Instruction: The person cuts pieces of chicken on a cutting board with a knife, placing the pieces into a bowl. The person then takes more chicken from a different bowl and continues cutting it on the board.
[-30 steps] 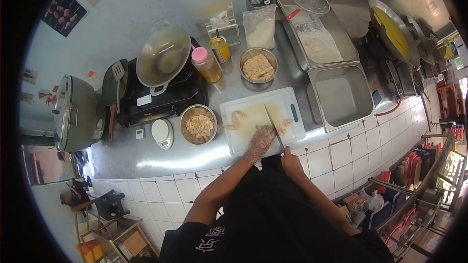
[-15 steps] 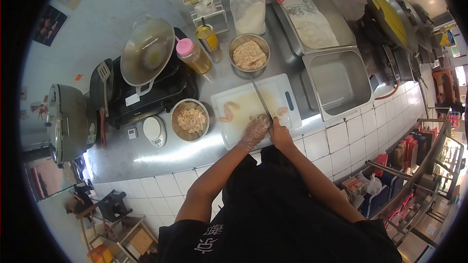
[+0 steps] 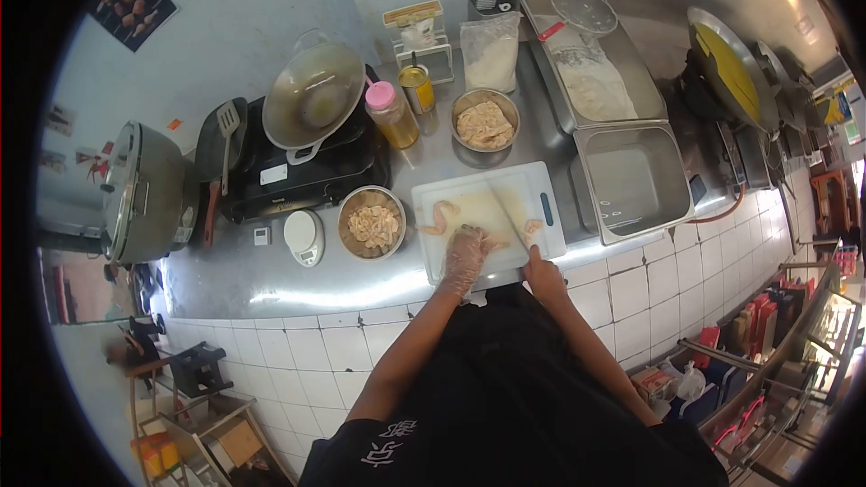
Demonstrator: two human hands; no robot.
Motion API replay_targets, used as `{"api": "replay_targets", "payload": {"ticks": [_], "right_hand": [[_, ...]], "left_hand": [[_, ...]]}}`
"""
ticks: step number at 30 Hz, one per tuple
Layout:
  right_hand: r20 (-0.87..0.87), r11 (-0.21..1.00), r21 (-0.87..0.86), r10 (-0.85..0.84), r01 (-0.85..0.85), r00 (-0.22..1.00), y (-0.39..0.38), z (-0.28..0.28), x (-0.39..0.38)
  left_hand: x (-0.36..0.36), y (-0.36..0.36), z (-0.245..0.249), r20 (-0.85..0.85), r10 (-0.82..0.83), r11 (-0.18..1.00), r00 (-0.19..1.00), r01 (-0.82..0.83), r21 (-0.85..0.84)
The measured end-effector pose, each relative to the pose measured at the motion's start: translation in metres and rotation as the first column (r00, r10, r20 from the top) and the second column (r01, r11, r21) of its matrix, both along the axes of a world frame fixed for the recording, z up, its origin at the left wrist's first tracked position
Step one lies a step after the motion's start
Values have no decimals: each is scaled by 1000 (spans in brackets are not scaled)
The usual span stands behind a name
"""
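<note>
My left hand (image 3: 465,258), in a clear plastic glove, holds a piece of chicken (image 3: 492,242) down on the white cutting board (image 3: 431,261). My bare right hand (image 3: 544,275) is closed around the handle of a long knife (image 3: 510,215), its blade pointing away over the board. One raw chicken piece (image 3: 439,216) lies at the board's left, and a small one (image 3: 533,226) sits right of the blade. Left of the board stands a steel bowl of cut meat (image 3: 373,226); behind it, another bowl of meat (image 3: 484,124).
A white scale (image 3: 304,236), a stove with a wok (image 3: 316,99) and a pink-lidded bottle (image 3: 391,117) stand to the left. On the right are an empty-looking steel tray (image 3: 631,182) and a flour tray (image 3: 591,81). A large pot (image 3: 144,194) stands far left.
The view has shifted, so the counter appears lower and further right. My left hand has moved leftward from the knife, uncovering a chicken piece. The blade now stands apart from that hand.
</note>
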State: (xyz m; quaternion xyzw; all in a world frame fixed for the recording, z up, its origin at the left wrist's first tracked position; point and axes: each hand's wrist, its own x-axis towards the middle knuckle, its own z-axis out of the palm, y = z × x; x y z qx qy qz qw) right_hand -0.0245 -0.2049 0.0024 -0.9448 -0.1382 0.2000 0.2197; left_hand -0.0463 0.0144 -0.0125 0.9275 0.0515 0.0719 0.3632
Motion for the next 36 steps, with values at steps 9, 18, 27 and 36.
{"api": "replay_targets", "payload": {"ticks": [9,18,27,36], "right_hand": [[-85,985,162,79,-64,993,18,10,-20],[-128,996,64,69,-61,989,33,4,-40],[-122,993,100,72,-60,990,38,-16,-37],[-65,998,61,37,-33,997,86,-27,12]], "left_hand": [[-19,13,14,-97,-136,969,986,153,195],[-17,14,11,78,-312,921,947,281,269],[-16,-1,-70,-50,-275,919,960,278,279],[-7,5,-33,-95,-320,891,943,334,307]]}}
